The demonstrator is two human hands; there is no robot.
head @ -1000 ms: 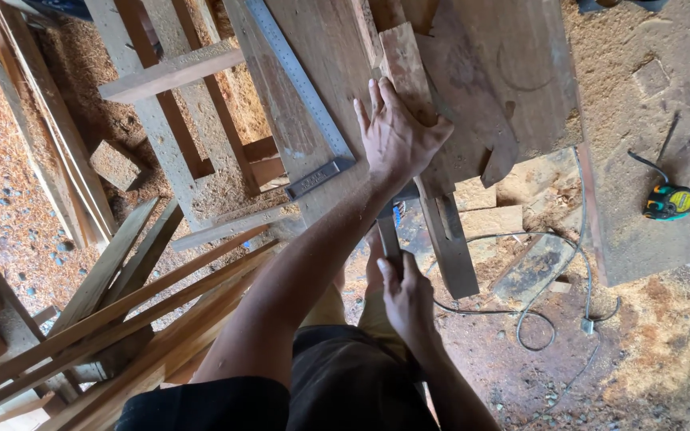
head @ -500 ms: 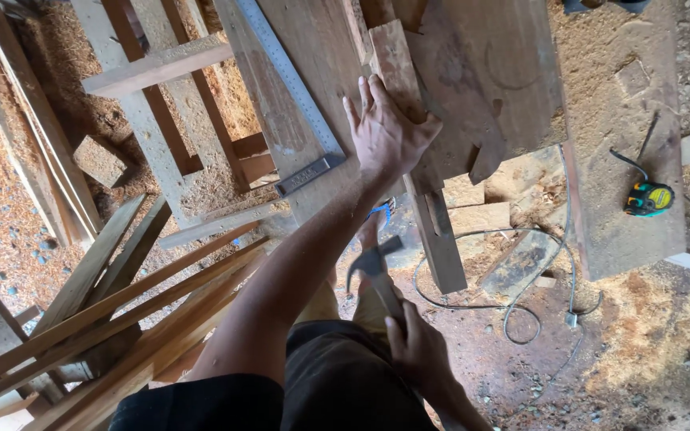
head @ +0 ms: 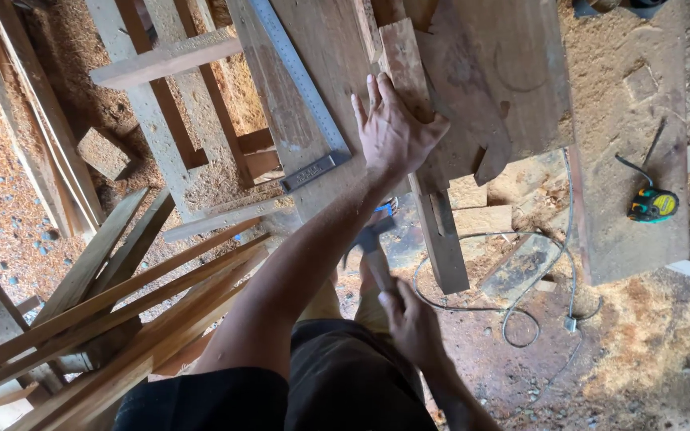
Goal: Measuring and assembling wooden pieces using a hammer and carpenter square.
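Observation:
My left hand (head: 393,132) lies flat, fingers spread, on a narrow wooden board (head: 445,239) where it crosses the wide planks of a workbench (head: 521,72). The narrow board's lower end sticks out past the bench edge. Below it, near my body, my right hand (head: 413,319) grips the handle of a hammer (head: 373,247). The hammer's dark head points up, just left of the board's free end and apart from it. A steel square (head: 305,88) rests on the planks just left of my left hand.
A yellow-green tape measure (head: 652,205) sits on a sawdust-covered board at the right. A grey cable (head: 521,311) loops on the dirt floor. Several long wood strips (head: 121,311) lean at the lower left, beside a slatted frame (head: 153,120) and a small block (head: 104,152).
My right hand has drawn the hammer down and back from the board's end. The left hand stays pressed on the board.

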